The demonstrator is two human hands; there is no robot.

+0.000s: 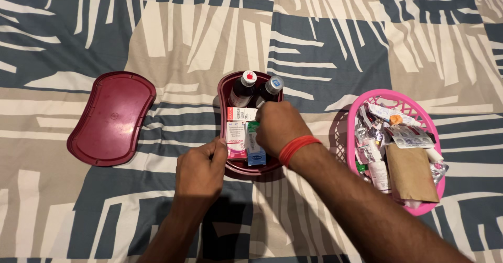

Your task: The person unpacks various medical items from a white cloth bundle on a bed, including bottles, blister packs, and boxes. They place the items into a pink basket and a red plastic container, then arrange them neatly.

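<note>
A dark red oval box [224,92] sits in the middle of a patterned sheet. Two dark bottles stand at its far end, one with a white and red cap [242,88], one with a blue-topped cap [271,87]. A pink and white carton [237,132] and a blue and white carton [255,150] lie in it. My right hand [279,128], with a red band on the wrist, reaches into the box over the cartons; what its fingers hold is hidden. My left hand [199,171] grips the box's near left rim beside the pink carton.
The box's dark red lid [112,119] lies flat to the left. At the right, a pink slotted basket [352,111] holds several blister packs, tubes and a brown paper packet [413,174]. The sheet [325,48] has blue, beige and white blocks.
</note>
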